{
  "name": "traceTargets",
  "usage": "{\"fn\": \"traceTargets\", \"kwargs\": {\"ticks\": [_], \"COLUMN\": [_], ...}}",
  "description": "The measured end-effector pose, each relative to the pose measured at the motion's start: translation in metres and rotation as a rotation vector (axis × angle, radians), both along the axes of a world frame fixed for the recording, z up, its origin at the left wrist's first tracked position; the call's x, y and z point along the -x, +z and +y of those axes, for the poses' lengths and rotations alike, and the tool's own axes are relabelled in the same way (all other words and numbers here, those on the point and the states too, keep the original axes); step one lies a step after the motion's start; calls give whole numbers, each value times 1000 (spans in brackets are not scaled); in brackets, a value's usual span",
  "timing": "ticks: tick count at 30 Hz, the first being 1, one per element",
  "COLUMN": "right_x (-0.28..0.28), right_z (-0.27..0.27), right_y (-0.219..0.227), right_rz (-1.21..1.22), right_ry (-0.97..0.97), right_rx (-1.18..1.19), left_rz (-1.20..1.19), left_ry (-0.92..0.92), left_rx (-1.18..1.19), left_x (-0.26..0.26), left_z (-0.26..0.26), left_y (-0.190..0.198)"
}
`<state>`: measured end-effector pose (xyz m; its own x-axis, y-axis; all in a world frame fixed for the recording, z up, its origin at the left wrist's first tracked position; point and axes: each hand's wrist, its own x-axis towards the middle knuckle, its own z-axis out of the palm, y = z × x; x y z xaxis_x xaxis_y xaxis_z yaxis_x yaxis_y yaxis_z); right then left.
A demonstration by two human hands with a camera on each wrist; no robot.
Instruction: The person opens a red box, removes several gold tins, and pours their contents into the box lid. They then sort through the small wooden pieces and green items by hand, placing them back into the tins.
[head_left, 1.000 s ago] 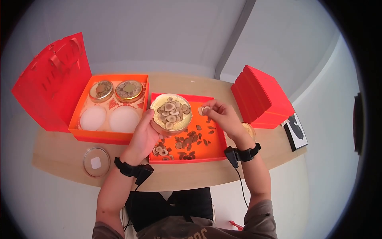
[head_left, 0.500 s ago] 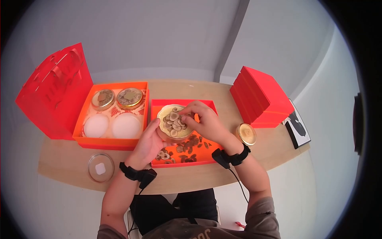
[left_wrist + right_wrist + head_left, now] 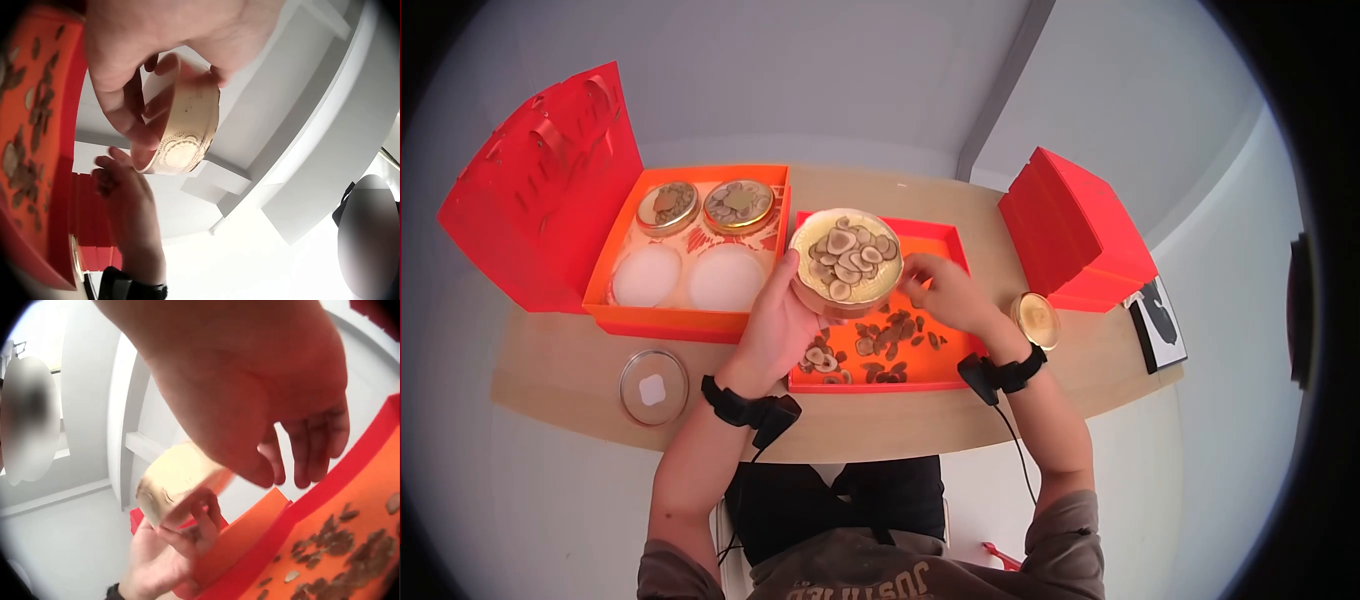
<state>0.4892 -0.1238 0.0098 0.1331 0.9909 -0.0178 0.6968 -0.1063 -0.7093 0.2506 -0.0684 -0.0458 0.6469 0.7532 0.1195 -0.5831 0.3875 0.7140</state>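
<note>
My left hand holds a round tub with a pale gold, embossed lining, its thumb at the side and fingers beneath. A heap of dried round slices, pale with dark edges, lies in the tub. In the left wrist view the tub is tipped on its side. Just right of the rim is my right hand, fingers loosely bent. The right wrist view shows its thumb apart from the fingers, with nothing between them. Below both hands is a shallow orange tray with red walls and scattered brown slices.
An orange box at left holds two lidded jars and two white discs. Behind it stands a red bag. A clear lid lies front left; a gold-rimmed round dish and red boxes stand right.
My right hand carried a slice from over the tray to the tub, reached in, then drew back to the right without it. The left hand keeps hold of the tub.
</note>
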Motion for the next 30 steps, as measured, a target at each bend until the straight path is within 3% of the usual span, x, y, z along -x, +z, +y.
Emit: {"fn": "traceTargets", "kwargs": {"ticks": [3, 6, 9, 13, 16, 18, 21, 30], "right_x": [9, 19, 34, 45, 54, 55, 45, 42], "right_z": [2, 10, 13, 19, 14, 12, 20, 14], "right_y": [-7, -45, -43, -46, -36, -35, -43, -42], "right_rz": [-53, -170, -294, -262, -278, -361, -331, -414], "right_ry": [421, 561, 575, 668, 716, 588, 596, 537], "right_rx": [370, 238, 279, 257, 407, 463, 346, 339], "left_rz": [-68, -71, -85, -88, -92, -91, -87, -86], "left_ry": [29, 65, 89, 89, 83, 90, 74, 59], "left_rx": [34, 3, 35, 51, 50, 54, 66, 57], "left_x": [-2, 1, 1, 3, 2, 2, 3, 4], "left_z": [1, -1, -2, 0, 0, -2, -1, 2], "left_y": [1, 6, 8, 6, 8, 9, 8, 3]}}
